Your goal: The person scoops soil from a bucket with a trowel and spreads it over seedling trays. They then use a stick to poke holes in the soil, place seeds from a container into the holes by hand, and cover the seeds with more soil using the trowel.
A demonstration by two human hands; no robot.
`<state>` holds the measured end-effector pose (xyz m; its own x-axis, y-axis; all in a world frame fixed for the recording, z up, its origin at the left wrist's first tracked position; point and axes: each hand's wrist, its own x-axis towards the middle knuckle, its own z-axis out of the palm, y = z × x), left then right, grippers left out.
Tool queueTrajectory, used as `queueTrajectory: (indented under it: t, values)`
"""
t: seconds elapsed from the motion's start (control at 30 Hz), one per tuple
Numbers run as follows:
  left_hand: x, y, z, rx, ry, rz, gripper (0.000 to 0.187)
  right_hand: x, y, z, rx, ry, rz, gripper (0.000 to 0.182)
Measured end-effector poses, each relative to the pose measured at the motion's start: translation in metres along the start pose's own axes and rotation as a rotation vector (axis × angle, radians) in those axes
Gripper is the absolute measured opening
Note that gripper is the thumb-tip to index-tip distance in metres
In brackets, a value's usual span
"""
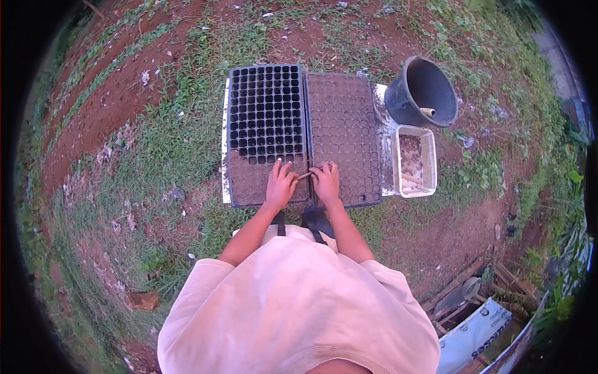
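Grassy red soil surrounds 2 black plastic seedling trays, the left tray [265,124] and the right tray [344,134], at frame centre.
Both arms reach forward; the left hand [281,185] and right hand [326,182] pinch a thin stick [304,176] over the trays' near edges. Fingertips are hard to make out.

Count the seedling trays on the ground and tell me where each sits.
2. The left tray, mostly empty cells, lies under the left hand; the right tray, soil-filled, lies beside it under the right hand. None looks hidden.
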<state>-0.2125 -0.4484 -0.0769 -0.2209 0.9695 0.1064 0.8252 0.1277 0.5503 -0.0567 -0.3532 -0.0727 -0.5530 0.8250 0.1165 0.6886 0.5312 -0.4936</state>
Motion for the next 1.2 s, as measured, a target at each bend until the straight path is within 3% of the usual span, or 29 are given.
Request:
queueTrajectory:
  t: [0.13, 0.43, 0.83, 1.03, 1.1, 1.2]
  values:
    - [0.003, 0.001, 0.005, 0.049, 0.02, -0.08, 0.017, 0.011, 0.007, -0.002, -0.012, -0.018, -0.083, 0.015]
    - [-0.009, -0.019, -0.03, 0.066, 0.284, -0.221, 0.014, 0.026, -0.027, 0.001, 0.205, -0.05, -0.226, 0.014]
    - [-0.043, -0.088, -0.079, 0.072, 0.327, -0.374, 0.015, 0.045, -0.106, 0.057, 0.321, -0.091, -0.287, 0.013]
    - [-0.048, -0.119, -0.086, 0.061, 0.293, -0.429, 0.034, 0.052, -0.131, 0.082, 0.316, -0.061, -0.219, 0.013]
    - [-0.049, -0.127, -0.088, 0.09, 0.089, -0.373, 0.044, 0.055, -0.135, 0.089, 0.299, -0.032, -0.214, 0.014]
    - [-0.048, -0.134, -0.085, 0.125, 0.025, -0.344, 0.045, 0.06, -0.139, 0.095, 0.269, 0.018, -0.197, 0.014]
